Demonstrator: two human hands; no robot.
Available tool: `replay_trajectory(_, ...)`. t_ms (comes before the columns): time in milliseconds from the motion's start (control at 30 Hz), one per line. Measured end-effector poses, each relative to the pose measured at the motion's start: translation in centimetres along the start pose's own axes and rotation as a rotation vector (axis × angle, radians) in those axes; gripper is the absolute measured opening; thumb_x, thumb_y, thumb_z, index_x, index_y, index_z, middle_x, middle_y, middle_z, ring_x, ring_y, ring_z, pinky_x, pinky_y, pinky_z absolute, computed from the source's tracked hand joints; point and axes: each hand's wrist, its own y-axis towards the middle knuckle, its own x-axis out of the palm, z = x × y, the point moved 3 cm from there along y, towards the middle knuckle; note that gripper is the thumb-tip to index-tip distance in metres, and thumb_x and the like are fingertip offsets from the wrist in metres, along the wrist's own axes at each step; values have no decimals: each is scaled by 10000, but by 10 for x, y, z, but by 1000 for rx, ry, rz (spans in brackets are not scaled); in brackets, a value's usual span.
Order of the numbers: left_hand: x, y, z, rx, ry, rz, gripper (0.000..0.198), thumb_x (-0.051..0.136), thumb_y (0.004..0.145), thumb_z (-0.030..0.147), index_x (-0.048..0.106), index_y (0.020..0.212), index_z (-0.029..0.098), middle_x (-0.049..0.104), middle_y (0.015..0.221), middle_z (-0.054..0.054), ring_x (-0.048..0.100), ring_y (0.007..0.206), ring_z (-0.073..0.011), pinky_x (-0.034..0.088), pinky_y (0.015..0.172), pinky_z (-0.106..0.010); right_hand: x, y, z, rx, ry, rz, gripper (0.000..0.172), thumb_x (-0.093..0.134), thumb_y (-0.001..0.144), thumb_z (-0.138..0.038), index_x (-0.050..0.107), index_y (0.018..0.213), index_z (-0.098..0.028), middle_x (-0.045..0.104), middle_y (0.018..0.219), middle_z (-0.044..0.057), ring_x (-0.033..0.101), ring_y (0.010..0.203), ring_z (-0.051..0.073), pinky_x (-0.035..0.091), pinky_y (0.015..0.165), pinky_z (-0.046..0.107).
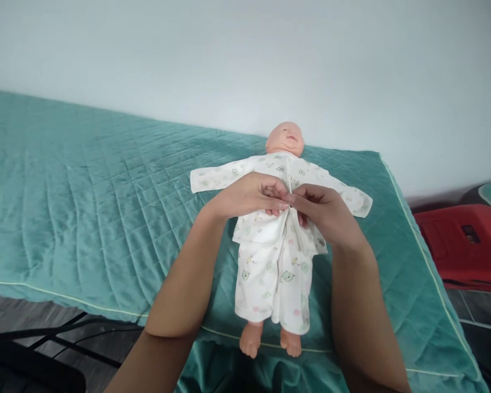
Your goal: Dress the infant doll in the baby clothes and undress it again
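Observation:
A baby doll (285, 140) lies on its back, dressed in a white patterned shirt (257, 226) and matching trousers (256, 284). Its arms are spread inside the long sleeves, and its bare feet point toward me. My left hand (256, 195) pinches the shirt's front edge at mid-chest. Opposite it, my right hand (321, 207) pinches the same front opening, and the fingertips of both hands meet there. Below my fingers the two front edges hang apart. Whatever fastening lies between the fingertips is too small to make out.
Beneath the doll spreads a green quilted cover (106, 218) on a bed or table against a pale wall (229, 60). A red plastic object (462, 245) stands beyond the right edge. At lower left, dark metal bars (57, 333) show above the floor.

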Motion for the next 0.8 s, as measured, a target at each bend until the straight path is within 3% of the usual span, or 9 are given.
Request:
replay_trajectory(267,0,0,-2,-13,-109,-15,176,795,792,299,743,874,153,732,777,-48,687,698,-125,594,699,-273,2,1,3,42,22,-60,395,709,862,-516,627,649,-194,630,537,-7,554,477,106,444,491,233)
replay_trajectory(800,3,1,2,-67,51,-21,198,744,829,326,696,804,136,696,718,-24,679,683,-110,562,638,-213,0,4,12,77,188,-23,323,674,910,-467,599,751,-195,741,672,33,694,517,144,466,428,194)
